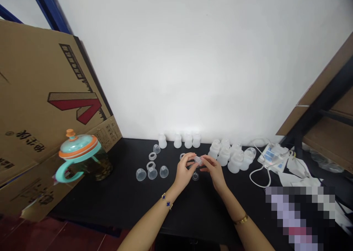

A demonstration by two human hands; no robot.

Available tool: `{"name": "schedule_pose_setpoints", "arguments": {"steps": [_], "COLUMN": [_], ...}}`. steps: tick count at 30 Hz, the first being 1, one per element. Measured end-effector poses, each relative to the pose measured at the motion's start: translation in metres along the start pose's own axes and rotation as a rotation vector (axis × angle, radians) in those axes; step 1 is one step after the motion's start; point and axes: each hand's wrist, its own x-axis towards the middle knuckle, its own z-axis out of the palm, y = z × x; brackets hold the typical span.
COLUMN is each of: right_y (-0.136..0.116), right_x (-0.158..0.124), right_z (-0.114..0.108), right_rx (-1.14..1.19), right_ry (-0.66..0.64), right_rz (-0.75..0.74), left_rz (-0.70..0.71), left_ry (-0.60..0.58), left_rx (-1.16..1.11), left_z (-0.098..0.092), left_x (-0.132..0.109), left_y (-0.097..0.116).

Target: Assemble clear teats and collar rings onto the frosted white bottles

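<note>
My left hand (186, 170) and my right hand (214, 172) meet above the black table, both with fingers closed on a small translucent baby bottle part (198, 160). Fingers cover much of it, so its exact kind is hard to tell. Just below the hands lies a round clear piece (195, 176). A white ring (182, 156) shows partly behind my left hand. To the left are clear dome caps (152, 173) and white collar rings (152, 156). Several white bottles without tops (177, 141) stand along the wall, and capped baby bottles (235, 162) cluster right of my right hand.
A large teal and orange lidded jug (82, 157) with dark contents stands left, before a big cardboard box (41, 107). At the right lie a white cable (252, 175), a white-and-blue package (273, 158) and crumpled white sheets (299, 173). A white wall (204, 67) rises behind the table (124, 199).
</note>
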Motion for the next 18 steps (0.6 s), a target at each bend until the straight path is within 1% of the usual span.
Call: {"name": "schedule_pose_setpoints", "arguments": {"steps": [3,6,12,18], "right_y": [0.0006,0.0021,0.0063,0.0084], "right_x": [0.0011,0.0019,0.0007,0.0008], "right_z": [-0.0012,-0.0017,0.0000,0.0005], "right_rx": [0.141,0.213,0.201,0.203], "right_ry": [0.019,-0.010,-0.055,-0.095], "right_rz": [0.123,0.220,0.279,0.345], "left_rz": [-0.065,-0.136,-0.163,-0.166], "left_ry": [-0.030,-0.055,-0.037,-0.093], "left_rx": [0.010,-0.007,0.017,0.017], "left_z": [-0.0007,-0.0017,-0.0036,-0.0056], "left_x": [0.0003,0.0014,0.0030,0.0040], "left_y": [0.0021,0.0033,0.0003,-0.0002]}}
